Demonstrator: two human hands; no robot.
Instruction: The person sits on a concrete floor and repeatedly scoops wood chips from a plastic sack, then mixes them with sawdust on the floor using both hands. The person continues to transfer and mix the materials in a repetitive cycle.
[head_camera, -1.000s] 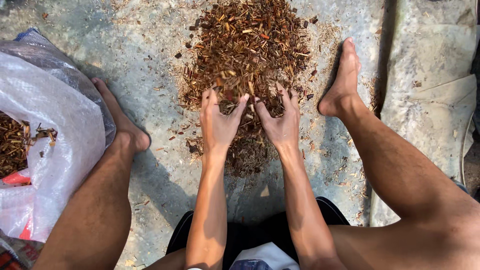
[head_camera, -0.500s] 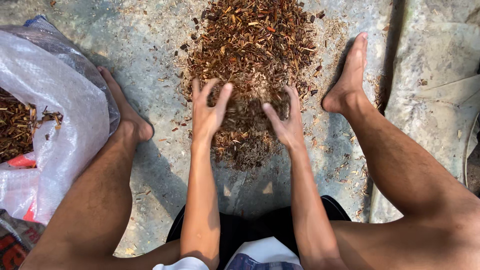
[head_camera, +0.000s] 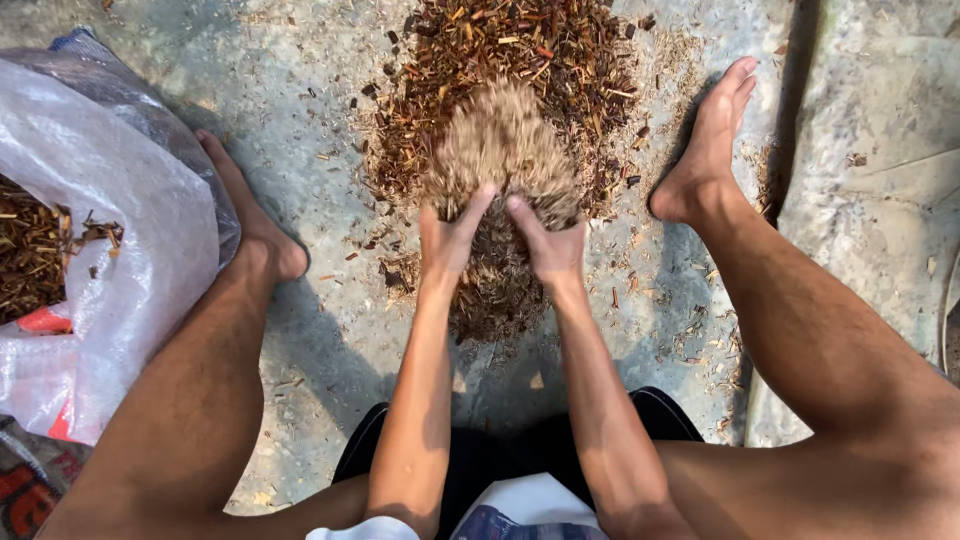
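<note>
Seen from the head camera, the person sits on the concrete floor (head_camera: 300, 90) with bare legs spread, both hands together at the centre of the frame. The left hand (head_camera: 447, 240) and right hand (head_camera: 548, 245) are cupped side by side, palms up and fingers half curled, lifting a blurred heap of fine husk (head_camera: 505, 150). Beneath and beyond it, at upper centre, lies the pile of brown dried chips (head_camera: 520, 50). At the left edge a white plastic sack (head_camera: 110, 200) lies open, holding more chips.
</note>
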